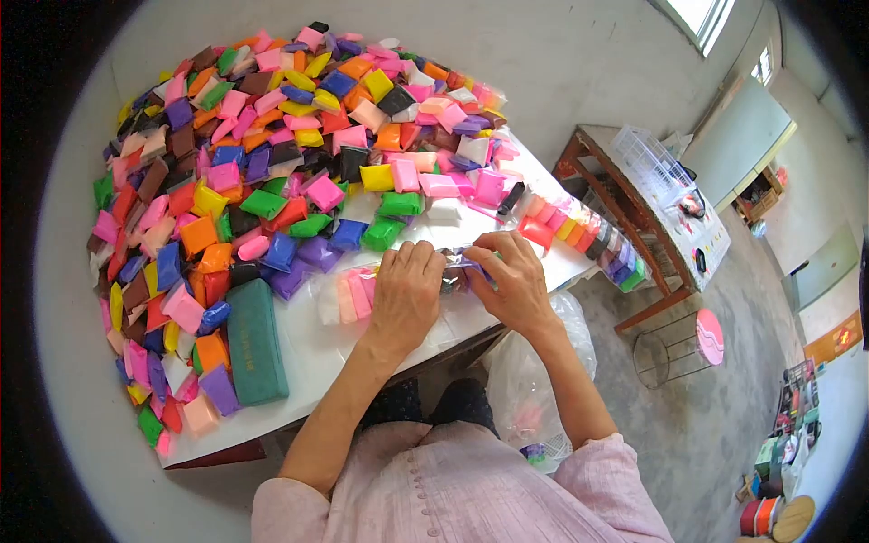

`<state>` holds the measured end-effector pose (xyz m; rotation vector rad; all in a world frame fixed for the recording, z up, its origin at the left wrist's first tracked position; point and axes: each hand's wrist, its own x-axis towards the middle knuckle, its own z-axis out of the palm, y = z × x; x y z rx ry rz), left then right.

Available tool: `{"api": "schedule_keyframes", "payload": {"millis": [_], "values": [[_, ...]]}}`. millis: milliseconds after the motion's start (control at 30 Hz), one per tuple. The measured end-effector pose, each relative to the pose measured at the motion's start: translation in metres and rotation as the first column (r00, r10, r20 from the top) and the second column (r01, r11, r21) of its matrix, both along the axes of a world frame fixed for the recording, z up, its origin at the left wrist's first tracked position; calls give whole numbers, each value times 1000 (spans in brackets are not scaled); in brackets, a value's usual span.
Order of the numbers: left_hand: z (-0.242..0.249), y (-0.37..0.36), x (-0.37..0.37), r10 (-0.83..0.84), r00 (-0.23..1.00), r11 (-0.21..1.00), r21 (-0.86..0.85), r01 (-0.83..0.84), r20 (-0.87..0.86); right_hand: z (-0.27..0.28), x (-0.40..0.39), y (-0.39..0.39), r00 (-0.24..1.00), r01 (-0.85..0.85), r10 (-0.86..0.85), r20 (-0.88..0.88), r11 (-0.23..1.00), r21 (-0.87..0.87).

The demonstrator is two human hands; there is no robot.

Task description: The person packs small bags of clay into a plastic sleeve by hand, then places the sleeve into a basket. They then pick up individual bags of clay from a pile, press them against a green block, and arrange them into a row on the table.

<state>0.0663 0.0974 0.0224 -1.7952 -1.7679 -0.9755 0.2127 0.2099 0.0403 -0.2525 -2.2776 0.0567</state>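
A clear plastic bag (328, 303) lies at the table's front edge, with pink and peach packets (356, 297) showing in its left part. My left hand (409, 291) is curled over the middle of the bag, fingers closed on it and hiding what lies beneath. Just to the right, my right hand (509, 282) pinches the bag's other end, where a purple packet (463, 258) and a dark brown one (450, 279) show between the hands. Green packets (384, 233) and a white packet (444, 210) lie just beyond my hands.
A large heap of coloured packets (272, 136) covers much of the white table (312, 362). A teal case (256, 344) lies left. Filled clear bags (588, 231) line the right end. A plastic sack (543, 389) hangs below; a stool (711, 337) and wooden table (625, 195) stand right.
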Motion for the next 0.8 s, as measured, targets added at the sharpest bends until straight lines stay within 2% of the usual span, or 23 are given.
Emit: {"api": "schedule_keyframes", "payload": {"millis": [200, 300, 500, 700, 800], "values": [[-4, 3, -2, 14, 999, 1000, -7, -13, 39, -12, -4, 5, 999, 15, -15, 35, 1000, 10], [1, 1, -1, -40, 995, 999, -9, 41, 97, -14, -5, 6, 998, 35, -35, 45, 999, 22], [1, 6, 4, -18, 1000, 999, -41, 19, 18, -14, -5, 6, 993, 47, -54, 101, 996, 70], [-3, 8, 5, 4, 1000, 1000, -27, -4, 10, -9, 9, 15, 980, 71, -109, 165, 973, 221], [-5, 9, 5, 16, 1000, 1000, -22, -15, 15, -12, 11, 14, 979, 79, -120, 162, 968, 238]]}}
